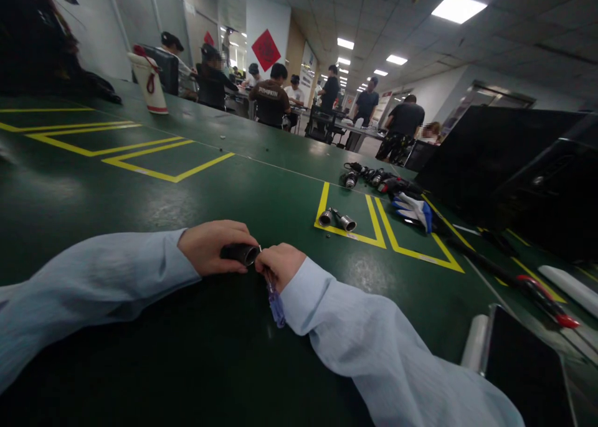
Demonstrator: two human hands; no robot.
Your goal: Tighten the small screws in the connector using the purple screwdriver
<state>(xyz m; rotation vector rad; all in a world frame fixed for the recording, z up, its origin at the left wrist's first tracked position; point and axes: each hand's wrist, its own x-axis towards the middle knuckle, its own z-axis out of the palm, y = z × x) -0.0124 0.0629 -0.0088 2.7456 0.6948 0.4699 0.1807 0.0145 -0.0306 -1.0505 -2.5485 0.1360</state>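
Observation:
My left hand (pixel 210 245) is closed around a short dark cylinder (pixel 239 253), its hollow open end facing right. Close beside that end, my right hand (pixel 286 262) is pinched on a small screwdriver (pixel 275 305) with a translucent purple handle, which sticks out below the fingers. The right fingertips hide most of the shaft, and whether it touches the cylinder I cannot tell. Further off to the right, two metal cylindrical parts (pixel 346 221) lie inside a yellow taped outline.
Yellow tape outlines (pixel 177 178) mark the green table (pixel 154 203). At the right are black cables and metal parts (pixel 350 177), blue-white gloves (pixel 413 210), a red-and-black tool (pixel 544 299) and a dark flat device (pixel 527 358). A white cup (pixel 150 84) stands far left. Several people work beyond.

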